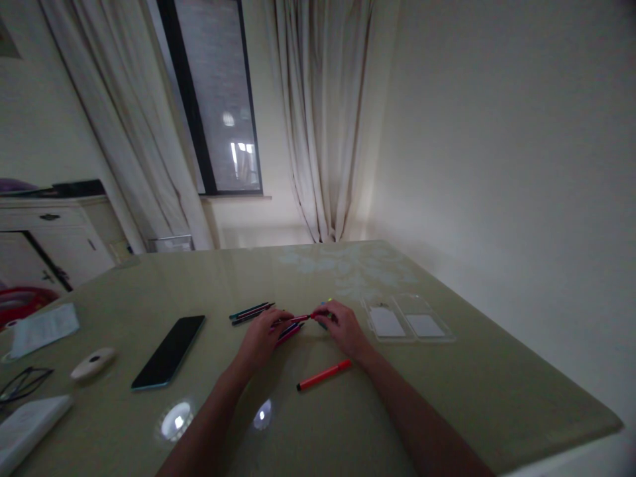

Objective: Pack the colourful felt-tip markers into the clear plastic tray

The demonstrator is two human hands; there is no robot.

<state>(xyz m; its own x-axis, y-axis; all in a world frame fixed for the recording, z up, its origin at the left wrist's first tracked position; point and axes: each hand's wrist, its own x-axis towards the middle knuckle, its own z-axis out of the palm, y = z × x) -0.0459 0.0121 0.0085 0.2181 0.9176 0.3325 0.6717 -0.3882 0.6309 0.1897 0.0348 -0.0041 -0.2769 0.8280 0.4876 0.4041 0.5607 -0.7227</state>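
Observation:
A slim red marker pen (300,318) lies between my two hands, just above the table. My left hand (262,336) is closed around its barrel. My right hand (344,326) pinches the red cap (315,315) at its right end; whether cap and barrel are joined I cannot tell. Under my left hand lie pink and dark pens (289,334), partly hidden. Dark pens (251,313) rest just beyond that hand. Something yellow and green shows behind my right fingers, mostly covered. Nearer me, a thick orange-red marker (324,375) lies apart from both hands.
A clear plastic case (408,318) with white inserts lies opened to the right. On the left are a black phone (169,352), a white computer mouse (93,364), glasses (24,384), a white box (30,429) and a pale sheet (44,329). A wall borders the table's right side.

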